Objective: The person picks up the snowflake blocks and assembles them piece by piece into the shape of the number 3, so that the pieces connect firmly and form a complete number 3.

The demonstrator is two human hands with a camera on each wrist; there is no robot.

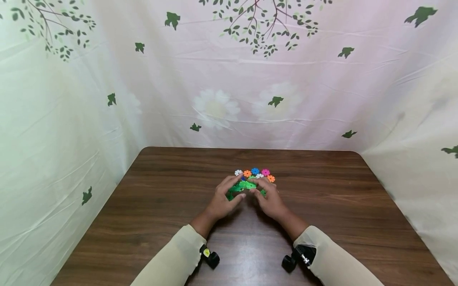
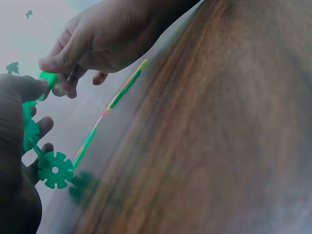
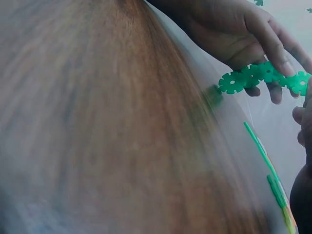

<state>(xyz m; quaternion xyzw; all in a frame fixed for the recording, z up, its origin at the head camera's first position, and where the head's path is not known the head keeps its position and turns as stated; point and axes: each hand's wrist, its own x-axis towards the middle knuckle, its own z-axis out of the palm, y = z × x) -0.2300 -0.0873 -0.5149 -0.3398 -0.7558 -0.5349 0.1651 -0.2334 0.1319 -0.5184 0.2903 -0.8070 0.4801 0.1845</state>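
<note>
Near the middle of the table, my left hand point(image 1: 222, 200) holds a chain of green notched interlocking discs point(image 1: 247, 185). Several of these discs point(image 3: 251, 76) are linked in a row along the left fingers in the right wrist view. From the other side, my right hand point(image 1: 270, 200) pinches a green disc at the chain's end between thumb and fingers, best seen in the left wrist view. One disc point(image 2: 55, 170) hangs low beside the left fingers. The fingers partly hide the joints between discs.
Loose discs lie flat just beyond the hands, among them a white point(image 1: 238, 172), a blue point(image 1: 255, 171), a pink point(image 1: 265, 172) and an orange one point(image 1: 270, 178). The brown wooden table point(image 1: 150, 214) meets a patterned cloth point(image 1: 229, 79) behind and at the sides.
</note>
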